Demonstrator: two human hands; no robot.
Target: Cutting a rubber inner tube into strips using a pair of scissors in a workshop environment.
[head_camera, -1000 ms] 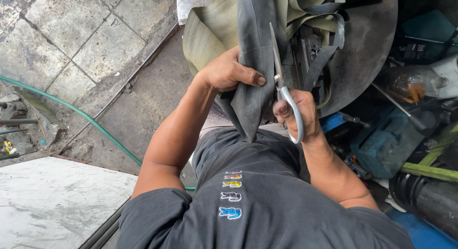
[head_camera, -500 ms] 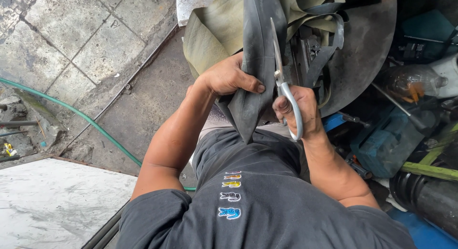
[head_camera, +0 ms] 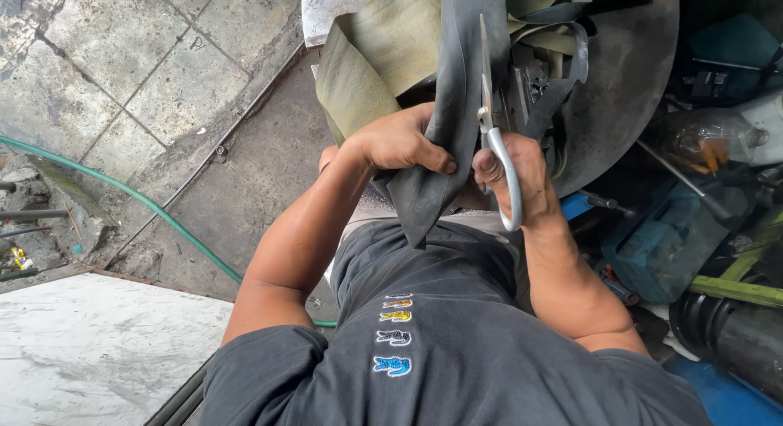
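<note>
Black rubber strip (head_camera: 457,108) hung centre frame, long axis vertical. Left hand (head_camera: 400,140) clamped on its left edge. Right hand (head_camera: 522,177) closed on scissors (head_camera: 496,124) just right; blades pointed up alongside strip's right edge.

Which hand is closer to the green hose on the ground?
Left. The left hand grips the black rubber strip on the side toward the green hose; the right hand, holding the scissors, is farther away.

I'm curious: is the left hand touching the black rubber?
Touching. The head view shows the left hand gripping the black rubber, fingers wrapped over its fold.
</note>
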